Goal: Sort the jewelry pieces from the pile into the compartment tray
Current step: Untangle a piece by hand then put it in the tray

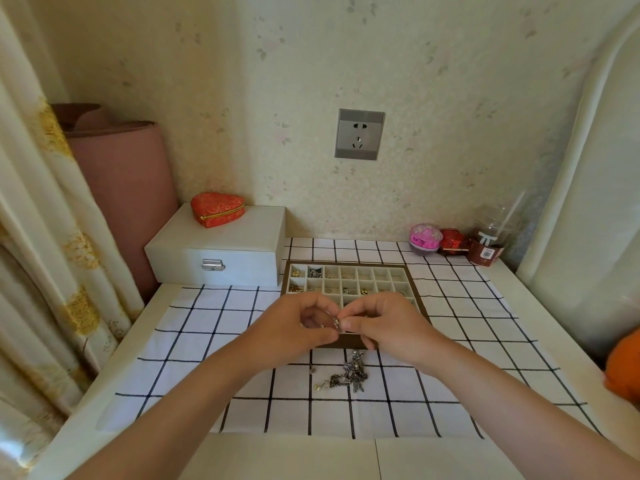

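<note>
A small silver piece (335, 322) is pinched between left hand (294, 328) and right hand (388, 327) over the near edge of the compartment tray (346, 263), the pile (346, 374) lying just nearer. Release is advised low inside a matching compartment.

jewelry pile (346, 374) at 6 o'clock of the compartment tray (346, 263)
pile tangled, silvery; tray brown-rimmed, cells toward 10 o'clock filled; small silver piece (335, 322) held above its near rim.

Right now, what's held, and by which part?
Small silver jewelry piece, pinched between left hand and right hand fingers; which part, too small to tell.
</note>
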